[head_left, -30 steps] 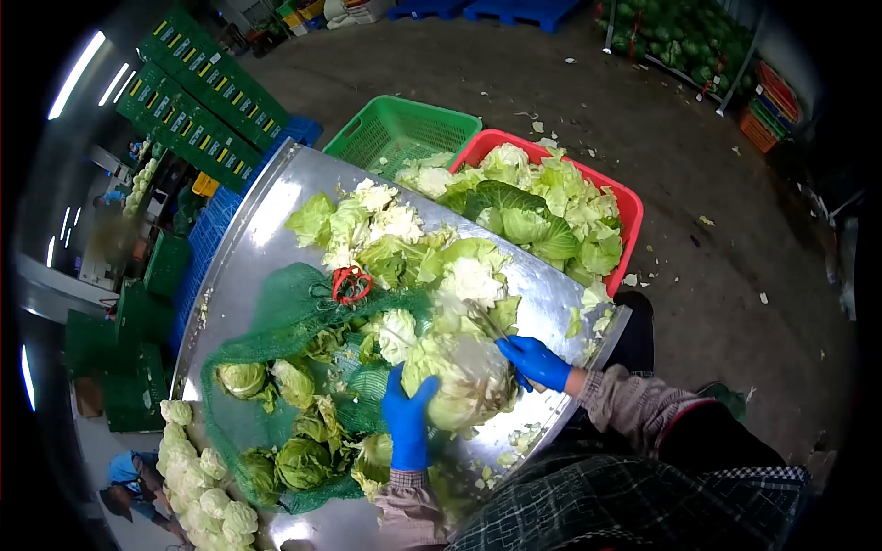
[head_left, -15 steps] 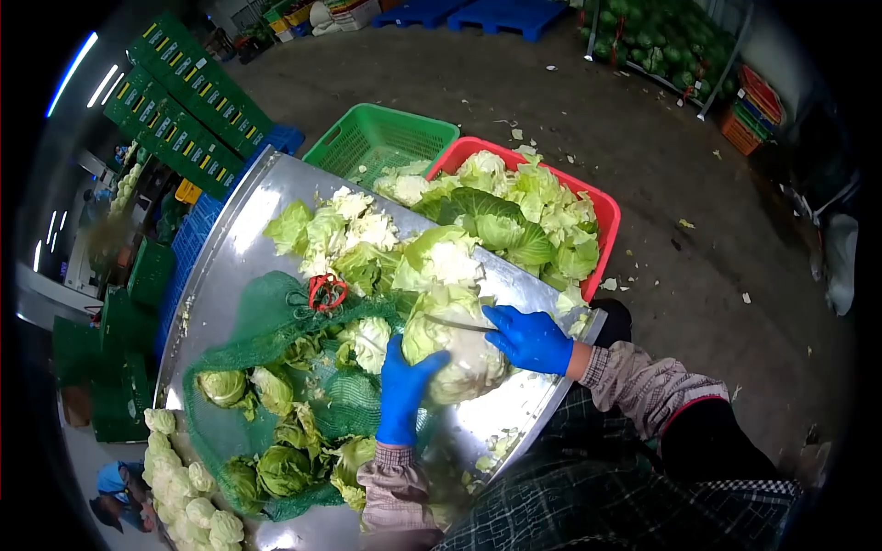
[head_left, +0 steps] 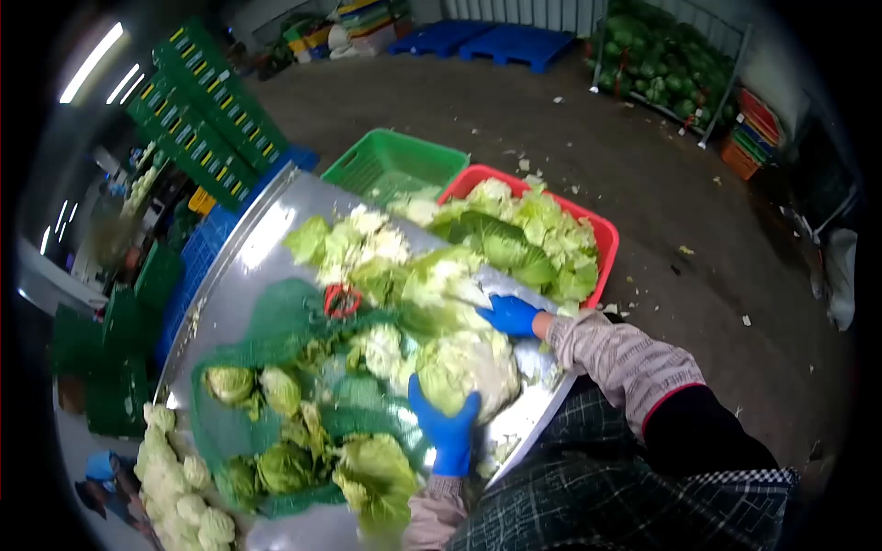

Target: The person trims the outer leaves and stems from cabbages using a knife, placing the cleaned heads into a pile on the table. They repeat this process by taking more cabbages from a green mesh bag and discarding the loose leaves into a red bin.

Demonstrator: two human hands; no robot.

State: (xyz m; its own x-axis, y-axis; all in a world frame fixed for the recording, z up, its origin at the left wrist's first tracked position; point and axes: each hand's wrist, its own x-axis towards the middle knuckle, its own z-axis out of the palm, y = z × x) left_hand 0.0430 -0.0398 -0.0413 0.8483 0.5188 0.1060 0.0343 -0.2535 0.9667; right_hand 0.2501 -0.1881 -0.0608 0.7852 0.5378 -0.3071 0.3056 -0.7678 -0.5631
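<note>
A pale, partly stripped cabbage head [head_left: 470, 369] sits on the metal table. My left hand [head_left: 446, 430], in a blue glove, cups its near left side, thumb and fingers apart around it. Just beyond the head, my gloved right hand [head_left: 511, 315] is closed beside a loose pale leaf [head_left: 446, 317]; what it grips is hidden, and no blade shows clearly. On the left, a green mesh bag [head_left: 213, 430] lies spread under and around several cabbages [head_left: 285, 468]. Trimmed leaves [head_left: 354, 243] form a pile at the table's far side.
Beyond the metal table [head_left: 241, 308] stand a red crate [head_left: 602, 241] full of leaves and a green crate [head_left: 363, 161]. Green crates [head_left: 197, 115] are stacked at the back left. Trimmed heads [head_left: 175, 487] lie at the lower left, near a person [head_left: 115, 487].
The view has shifted. Outer leaves have come away from the head on its far side. My right hand has moved off the head, and the knife blade seen across it earlier no longer shows.
</note>
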